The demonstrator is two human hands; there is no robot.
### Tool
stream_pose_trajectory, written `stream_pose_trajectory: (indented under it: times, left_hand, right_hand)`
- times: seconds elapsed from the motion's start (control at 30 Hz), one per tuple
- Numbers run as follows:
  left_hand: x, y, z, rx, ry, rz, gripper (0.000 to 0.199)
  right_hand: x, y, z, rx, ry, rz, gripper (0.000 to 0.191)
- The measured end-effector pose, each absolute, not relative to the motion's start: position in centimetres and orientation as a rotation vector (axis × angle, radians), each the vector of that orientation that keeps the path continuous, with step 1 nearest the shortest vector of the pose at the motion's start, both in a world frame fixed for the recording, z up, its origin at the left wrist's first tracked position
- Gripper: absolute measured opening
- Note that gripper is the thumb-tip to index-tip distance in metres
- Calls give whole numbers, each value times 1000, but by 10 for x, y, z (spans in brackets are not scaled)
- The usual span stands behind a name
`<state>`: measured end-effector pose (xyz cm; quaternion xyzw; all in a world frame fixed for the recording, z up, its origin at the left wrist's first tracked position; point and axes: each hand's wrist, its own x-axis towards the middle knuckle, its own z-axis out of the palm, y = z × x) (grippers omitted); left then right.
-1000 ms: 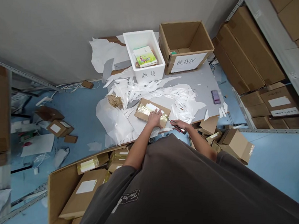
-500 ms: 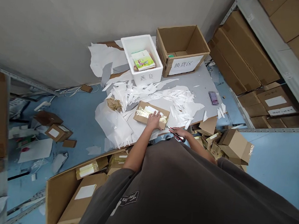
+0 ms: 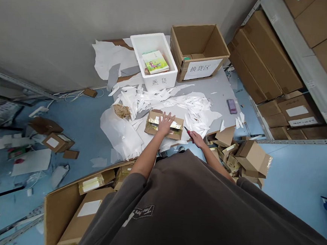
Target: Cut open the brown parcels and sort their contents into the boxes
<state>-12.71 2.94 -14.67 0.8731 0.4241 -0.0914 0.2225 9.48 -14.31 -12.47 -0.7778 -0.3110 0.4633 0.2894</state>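
A small brown carton (image 3: 151, 128) with shiny yellowish tape lies on the paper-strewn table. A dark gap runs along its top, between its flaps. My left hand (image 3: 165, 124) rests over the carton with its fingers spread on the upper flap. Just right of the carton, my right hand (image 3: 197, 139) is closed round a box cutter (image 3: 188, 132) with a red and dark handle. Its blade points up and left, apart from the carton. What the carton holds is not visible.
White paper scraps (image 3: 194, 104) cover much of the table. Behind stand a white foam bin (image 3: 159, 81) with books and a large open cardboard box (image 3: 203, 71). Discarded cartons (image 3: 251, 156) pile at the right; a big box of cartons (image 3: 57, 214) stands lower left.
The carton's top has parted along its length. My left hand has opened out on the flap, and my right hand has drawn the box cutter slightly up and off the carton's corner.
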Motion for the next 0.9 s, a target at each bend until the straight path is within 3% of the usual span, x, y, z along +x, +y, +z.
stream_pose_trajectory:
  times: [0.33,0.63,0.8,0.9]
  left_hand:
    - [-144,22,-144,2456,1114,-115,70]
    - [-144,20,-151,2460,1148,-14,65]
    - [-144,19,-155,2435,1153,47,62]
    - [-147,19,-155,2405,1165,57,62]
  right_hand:
    - [91,-131,-127,-2283,-1702,902,29]
    - [92,-119,-121,-2388,-2059,548,35]
    - [86,-122,-124,-2411,-1998,560,37]
    - [105,-123,-122,-2561,-1635,501,40]
